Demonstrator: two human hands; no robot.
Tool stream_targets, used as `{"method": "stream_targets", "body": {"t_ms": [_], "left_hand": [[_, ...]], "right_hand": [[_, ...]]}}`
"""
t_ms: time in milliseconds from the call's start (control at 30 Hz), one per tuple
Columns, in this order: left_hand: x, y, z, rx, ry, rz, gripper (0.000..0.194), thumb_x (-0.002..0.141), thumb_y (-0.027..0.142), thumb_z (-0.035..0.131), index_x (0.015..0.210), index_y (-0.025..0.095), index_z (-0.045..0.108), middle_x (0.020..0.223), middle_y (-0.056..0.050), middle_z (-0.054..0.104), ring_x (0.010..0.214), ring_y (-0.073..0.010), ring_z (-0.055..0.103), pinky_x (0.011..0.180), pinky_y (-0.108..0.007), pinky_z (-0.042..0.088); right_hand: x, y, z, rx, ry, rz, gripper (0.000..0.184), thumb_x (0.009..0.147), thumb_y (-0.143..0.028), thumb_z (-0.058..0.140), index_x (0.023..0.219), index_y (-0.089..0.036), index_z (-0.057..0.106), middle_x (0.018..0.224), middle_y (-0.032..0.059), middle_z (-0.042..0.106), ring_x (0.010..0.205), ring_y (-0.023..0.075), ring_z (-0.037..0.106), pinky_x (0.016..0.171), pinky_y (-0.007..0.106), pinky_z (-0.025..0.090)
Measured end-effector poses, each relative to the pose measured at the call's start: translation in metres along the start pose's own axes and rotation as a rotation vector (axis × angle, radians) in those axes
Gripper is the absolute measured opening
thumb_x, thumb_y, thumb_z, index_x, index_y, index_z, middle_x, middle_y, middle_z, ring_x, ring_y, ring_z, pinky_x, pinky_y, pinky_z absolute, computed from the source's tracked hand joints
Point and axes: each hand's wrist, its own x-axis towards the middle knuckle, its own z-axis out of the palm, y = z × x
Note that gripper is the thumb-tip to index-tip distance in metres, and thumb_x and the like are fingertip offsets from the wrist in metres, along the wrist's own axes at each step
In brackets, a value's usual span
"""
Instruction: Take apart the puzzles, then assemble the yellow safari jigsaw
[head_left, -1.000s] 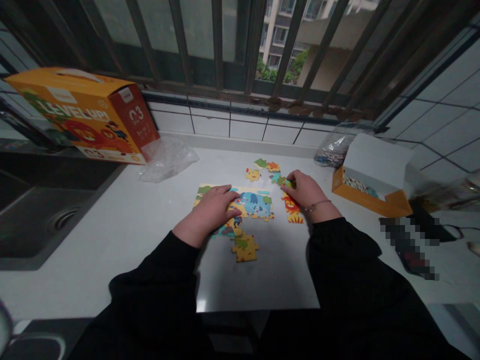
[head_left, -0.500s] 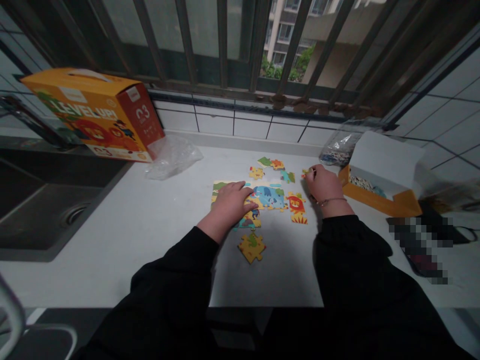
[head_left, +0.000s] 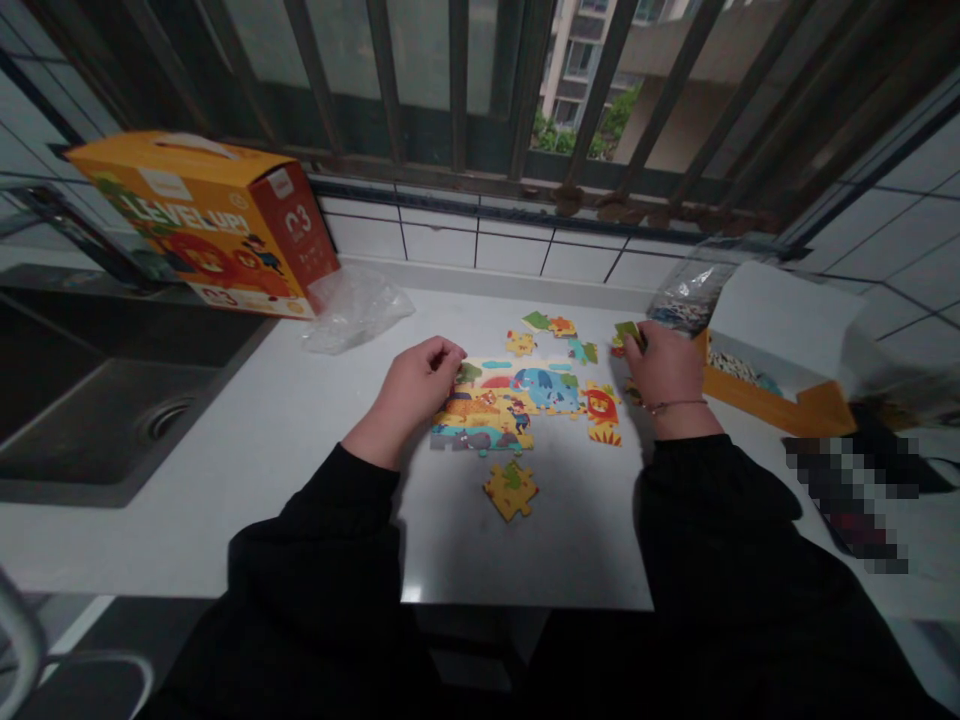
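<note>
A partly joined jigsaw puzzle (head_left: 487,405) with animal pictures lies on the white counter. At its upper left edge is my left hand (head_left: 416,395), fingers curled and thumb drawn in; whether anything is pinched there is hidden. My right hand (head_left: 667,375) grips a green and red puzzle piece (head_left: 624,335) to the right of the puzzle. Below that hand another piece (head_left: 632,390) is partly covered. A lion section (head_left: 602,412) adjoins the puzzle's right side. Loose pieces lie behind it, including a yellow one (head_left: 520,343), and a yellow-green piece (head_left: 511,490) lies in front.
An orange puzzle box (head_left: 202,230) and a crumpled plastic bag (head_left: 360,308) stand back left, beside the dark sink (head_left: 135,465). At right are an open orange-and-white box (head_left: 780,395), a clear bag (head_left: 682,295) and a blurred dark object (head_left: 847,500).
My left hand has lifted off the puzzle and moved left to its edge, uncovering the animal pictures, its fingers now curled. More of the green and red piece shows in my right hand.
</note>
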Motion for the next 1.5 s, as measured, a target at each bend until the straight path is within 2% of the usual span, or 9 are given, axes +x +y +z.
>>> {"method": "stream_targets", "body": {"t_ms": [133,233,367,500,800,1000,1167,1367,1500], "left_hand": [[-0.002,-0.018,-0.015,0.118,-0.120,-0.007,0.025,0.103,0.038,0.062,0.088,0.023,0.075,0.083,-0.005,0.078,0.076,-0.0206,0.064,0.070,-0.036,0.044],[-0.003,-0.026,-0.020,0.212,-0.186,0.013,0.024,0.100,0.040,0.066,0.093,0.022,0.079,0.085,-0.005,0.077,0.079,-0.0221,0.064,0.072,-0.036,0.045],[-0.003,-0.029,-0.019,0.272,-0.276,0.125,0.018,0.095,0.038,0.076,0.102,0.023,0.083,0.099,-0.006,0.077,0.089,-0.0242,0.068,0.082,-0.038,0.052],[-0.002,-0.033,-0.016,0.314,-0.305,0.189,0.018,0.094,0.036,0.080,0.109,0.025,0.083,0.110,-0.008,0.076,0.098,-0.0262,0.070,0.092,-0.043,0.056],[-0.003,-0.033,-0.014,0.319,-0.308,0.171,0.021,0.095,0.035,0.081,0.113,0.024,0.082,0.105,-0.007,0.077,0.096,-0.0268,0.071,0.091,-0.043,0.057],[-0.002,-0.036,-0.012,0.318,-0.316,0.174,0.021,0.095,0.036,0.081,0.112,0.024,0.082,0.107,-0.008,0.076,0.096,-0.0269,0.070,0.089,-0.043,0.055],[-0.002,-0.035,-0.013,0.329,-0.321,0.151,0.023,0.094,0.035,0.082,0.114,0.024,0.082,0.102,-0.007,0.076,0.093,-0.0262,0.069,0.087,-0.041,0.054],[-0.003,-0.029,-0.014,0.332,-0.338,0.138,0.023,0.095,0.034,0.080,0.114,0.023,0.082,0.099,-0.007,0.077,0.092,-0.0261,0.069,0.086,-0.041,0.053],[-0.004,-0.025,-0.016,0.341,-0.343,0.139,0.023,0.094,0.034,0.078,0.114,0.023,0.082,0.100,-0.007,0.077,0.092,-0.0263,0.069,0.086,-0.041,0.052]], "right_hand": [[-0.036,-0.065,-0.019,0.304,0.162,-0.559,0.023,0.112,-0.029,0.061,0.121,-0.020,0.080,0.113,0.0117,0.082,0.105,0.0268,0.072,0.087,0.037,0.051],[-0.087,-0.129,-0.031,0.357,0.167,-0.968,0.023,0.113,-0.020,0.058,0.106,-0.024,0.079,0.098,0.0048,0.079,0.088,0.0210,0.065,0.073,0.035,0.046],[-0.143,-0.179,-0.038,0.379,0.139,-1.218,0.026,0.116,-0.026,0.061,0.095,-0.024,0.076,0.089,0.0020,0.074,0.081,0.0192,0.060,0.064,0.037,0.039],[-0.157,-0.183,-0.038,0.370,0.033,-1.233,0.027,0.115,-0.022,0.061,0.092,-0.026,0.074,0.089,0.0032,0.072,0.084,0.0208,0.060,0.063,0.039,0.038],[-0.154,-0.182,-0.029,0.288,-0.007,-1.107,0.019,0.111,-0.022,0.067,0.094,-0.025,0.072,0.092,0.0051,0.072,0.087,0.0240,0.060,0.062,0.038,0.040],[-0.152,-0.182,-0.020,0.323,-0.097,-1.139,0.012,0.108,-0.023,0.074,0.096,-0.023,0.074,0.093,0.0042,0.071,0.087,0.0227,0.061,0.063,0.036,0.039],[-0.141,-0.176,-0.017,0.380,-0.138,-1.168,0.019,0.114,-0.030,0.067,0.098,-0.025,0.075,0.095,0.0028,0.073,0.089,0.0205,0.063,0.067,0.034,0.042],[-0.139,-0.175,-0.013,0.438,-0.244,-1.244,0.030,0.110,-0.055,0.072,0.108,-0.025,0.077,0.101,0.0046,0.075,0.096,0.0245,0.065,0.074,0.036,0.049],[-0.132,-0.170,-0.018,0.594,-0.328,-1.074,0.012,0.112,-0.025,0.063,0.113,-0.022,0.074,0.108,0.0086,0.072,0.095,0.0235,0.065,0.081,0.036,0.054]]}}
